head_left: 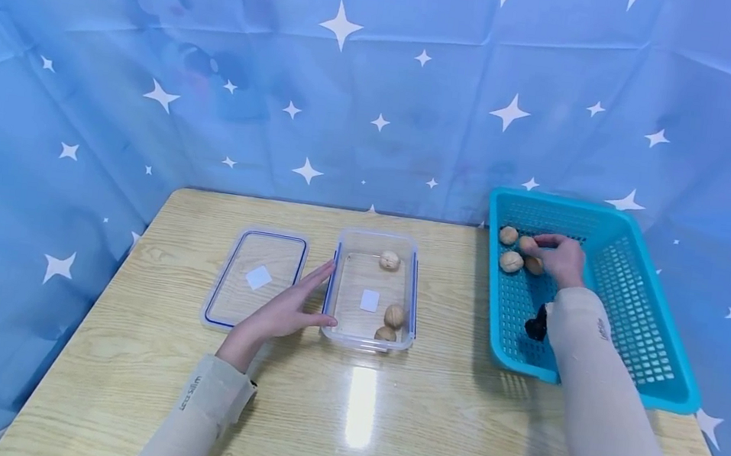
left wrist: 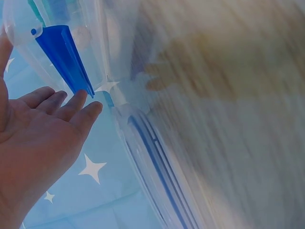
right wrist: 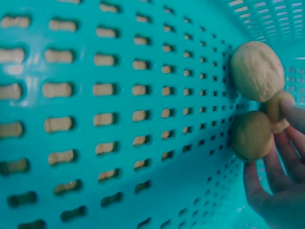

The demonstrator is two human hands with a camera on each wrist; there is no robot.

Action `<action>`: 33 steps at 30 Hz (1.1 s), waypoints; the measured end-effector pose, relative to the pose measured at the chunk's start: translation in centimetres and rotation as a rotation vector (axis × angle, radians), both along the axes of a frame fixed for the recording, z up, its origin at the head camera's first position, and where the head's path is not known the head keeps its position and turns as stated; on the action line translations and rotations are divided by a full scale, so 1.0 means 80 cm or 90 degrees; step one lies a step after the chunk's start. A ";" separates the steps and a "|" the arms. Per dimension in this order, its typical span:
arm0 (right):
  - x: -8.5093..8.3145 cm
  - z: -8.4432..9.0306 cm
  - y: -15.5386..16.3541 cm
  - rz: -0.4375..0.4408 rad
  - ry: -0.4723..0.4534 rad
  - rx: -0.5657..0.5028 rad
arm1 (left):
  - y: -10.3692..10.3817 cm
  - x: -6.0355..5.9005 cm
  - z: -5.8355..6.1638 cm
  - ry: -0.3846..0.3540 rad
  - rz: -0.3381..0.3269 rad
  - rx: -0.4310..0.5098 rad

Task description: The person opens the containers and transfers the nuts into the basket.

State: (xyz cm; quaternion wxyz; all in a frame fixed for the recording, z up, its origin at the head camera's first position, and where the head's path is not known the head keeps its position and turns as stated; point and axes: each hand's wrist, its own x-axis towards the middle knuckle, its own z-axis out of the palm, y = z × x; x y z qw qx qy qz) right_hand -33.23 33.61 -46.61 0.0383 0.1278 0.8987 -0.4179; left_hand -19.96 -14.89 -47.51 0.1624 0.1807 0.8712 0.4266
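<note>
Walnut (head_left: 526, 244) pinched between thumb and fingertips of right hand (head_left: 564, 262), inside turquoise basket (head_left: 634, 294); three loose walnuts (head_left: 511, 262) at its five, seven and ten o'clock. Left hand (head_left: 288, 312) touches nine-o'clock side of clear container (head_left: 355, 277), thumb apart from straight fingers. Container holds three more walnuts (head_left: 394, 316); lid (head_left: 275, 255) at its nine o'clock.

At the basket's (head_left: 628, 286) far left, the right hand (head_left: 562, 263) pinches a brown walnut (head_left: 528, 244) beside three others (head_left: 511, 262). The left hand (head_left: 288, 310), fingers extended, rests at the left side of a clear, lidless container (head_left: 355, 277) (blue clasps flank it) with three walnuts (head_left: 394, 316) inside, rightward.
</note>
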 end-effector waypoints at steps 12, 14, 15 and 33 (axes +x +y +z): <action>-0.002 -0.005 0.002 0.020 -0.030 0.008 | -0.001 0.000 0.002 -0.001 -0.001 -0.005; -0.002 -0.006 0.003 0.023 -0.028 0.000 | -0.001 0.000 0.002 -0.003 0.001 -0.003; -0.002 -0.007 0.003 0.024 -0.024 -0.004 | 0.000 0.001 0.003 -0.004 0.002 -0.003; 0.004 0.047 -0.018 -0.019 0.115 -0.054 | 0.001 0.003 0.004 -0.004 0.004 -0.007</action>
